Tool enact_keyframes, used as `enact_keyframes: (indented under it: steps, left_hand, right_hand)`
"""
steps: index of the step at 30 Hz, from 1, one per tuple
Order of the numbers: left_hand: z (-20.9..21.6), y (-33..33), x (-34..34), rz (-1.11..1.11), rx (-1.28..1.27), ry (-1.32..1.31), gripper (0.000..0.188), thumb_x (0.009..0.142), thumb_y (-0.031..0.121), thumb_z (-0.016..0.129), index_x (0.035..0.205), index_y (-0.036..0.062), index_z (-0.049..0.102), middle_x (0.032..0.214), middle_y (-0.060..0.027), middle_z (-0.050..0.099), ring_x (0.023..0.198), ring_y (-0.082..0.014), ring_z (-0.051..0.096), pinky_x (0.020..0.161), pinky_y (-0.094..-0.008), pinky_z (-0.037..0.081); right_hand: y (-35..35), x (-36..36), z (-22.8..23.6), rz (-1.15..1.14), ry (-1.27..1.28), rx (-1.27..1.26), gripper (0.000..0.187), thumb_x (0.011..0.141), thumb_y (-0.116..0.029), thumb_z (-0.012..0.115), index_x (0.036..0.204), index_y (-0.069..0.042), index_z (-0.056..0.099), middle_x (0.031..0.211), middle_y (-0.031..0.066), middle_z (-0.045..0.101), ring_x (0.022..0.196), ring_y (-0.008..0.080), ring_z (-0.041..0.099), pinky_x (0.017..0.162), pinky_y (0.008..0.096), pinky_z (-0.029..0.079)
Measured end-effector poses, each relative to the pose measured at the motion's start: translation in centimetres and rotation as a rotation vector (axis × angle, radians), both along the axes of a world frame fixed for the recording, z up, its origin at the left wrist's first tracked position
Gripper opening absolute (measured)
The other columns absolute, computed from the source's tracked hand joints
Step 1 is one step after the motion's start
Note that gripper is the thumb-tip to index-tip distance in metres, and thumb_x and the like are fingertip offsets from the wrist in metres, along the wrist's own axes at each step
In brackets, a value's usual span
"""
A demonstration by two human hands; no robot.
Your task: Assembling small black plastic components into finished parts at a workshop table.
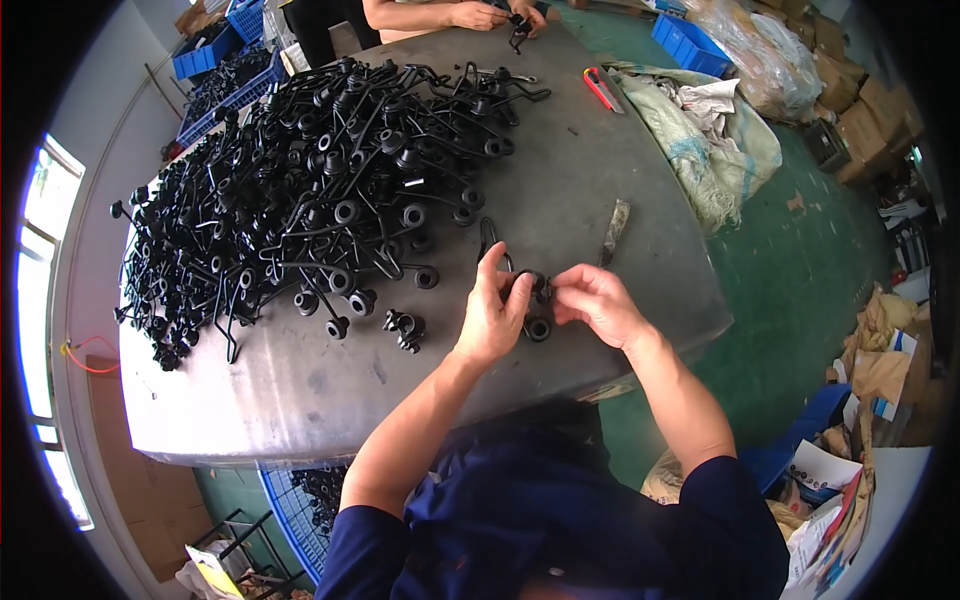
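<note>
Near the table's front edge, both hands are at a black bent-rod part with round rubber bushings (538, 328). My left hand (490, 318) has its fingers around the part, and the rod's bent end sticks up beyond them. From the other side, my right hand (603, 304) pinches at the bushing with thumb and fingers. The fingers partly hide the part. A large heap of similar black rod parts (330, 170) covers the table's left and far side. Left of my left hand lies a small cluster of black fittings (404, 328).
Beyond my right hand lies a dark, flat, tape-wrapped tool (615, 230) on the metal table (560, 180). A red utility knife (602, 90) is near the far right edge, beside a white woven sack (715, 150). Across the table, another person's hands (500, 18) hold a black part.
</note>
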State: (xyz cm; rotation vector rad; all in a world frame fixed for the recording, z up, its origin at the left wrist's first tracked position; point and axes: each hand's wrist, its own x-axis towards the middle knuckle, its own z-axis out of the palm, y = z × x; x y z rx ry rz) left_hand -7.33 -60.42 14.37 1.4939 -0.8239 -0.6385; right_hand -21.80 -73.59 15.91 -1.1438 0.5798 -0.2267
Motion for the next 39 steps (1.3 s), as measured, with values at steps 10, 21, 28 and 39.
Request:
enact_keyframes:
  steps: [10, 21, 28, 39]
  left_hand:
    - [0.7, -0.4, 0.0, -0.032, 0.022, 0.072, 0.057, 0.097, 0.016, 0.058, 0.141, -0.0042, 0.028, 0.08, -0.0098, 0.063, 0.063, -0.0126, 0.057, 0.059, -0.028, 0.049]
    - [2.1, -2.7, 0.7, 0.002, 0.121, 0.003, 0.054, 0.096, 0.014, 0.057, 0.139, -0.0067, 0.031, 0.078, -0.0144, 0.065, 0.065, -0.0192, 0.06, 0.063, -0.0324, 0.049]
    - [1.8, -3.4, 0.8, -0.071, 0.159, -0.078, 0.054, 0.096, 0.014, 0.056, 0.139, -0.007, 0.032, 0.082, -0.0173, 0.065, 0.07, -0.0212, 0.061, 0.067, -0.0327, 0.05]
    - [1.9, -4.0, 1.2, -0.094, 0.19, -0.126, 0.055, 0.095, 0.017, 0.057, 0.138, -0.0066, 0.033, 0.082, -0.0197, 0.066, 0.073, -0.0267, 0.064, 0.069, -0.0355, 0.051]
  right_hand:
    - [-1.0, -0.3, -0.6, -0.019, -0.026, 0.16, 0.012, 0.095, -0.012, 0.06, 0.104, -0.004, 0.062, 0.09, 0.0074, 0.066, 0.078, 0.0179, 0.067, 0.073, 0.0334, 0.057]
    - [-0.9, -0.2, -0.5, -0.14, -0.03, 0.136, 0.014, 0.095, -0.012, 0.059, 0.105, -0.002, 0.061, 0.088, 0.008, 0.067, 0.074, 0.0194, 0.067, 0.07, 0.0331, 0.058]
    - [-1.6, -0.3, -0.2, -0.169, -0.102, 0.12, 0.022, 0.093, -0.012, 0.063, 0.112, 0.0, 0.06, 0.097, 0.0097, 0.066, 0.084, 0.0191, 0.067, 0.078, 0.0341, 0.058]
    - [-2.2, -0.3, -0.4, -0.101, 0.044, 0.239, 0.02, 0.092, -0.008, 0.064, 0.109, 0.002, 0.06, 0.096, 0.0102, 0.066, 0.085, 0.0186, 0.067, 0.079, 0.0339, 0.058]
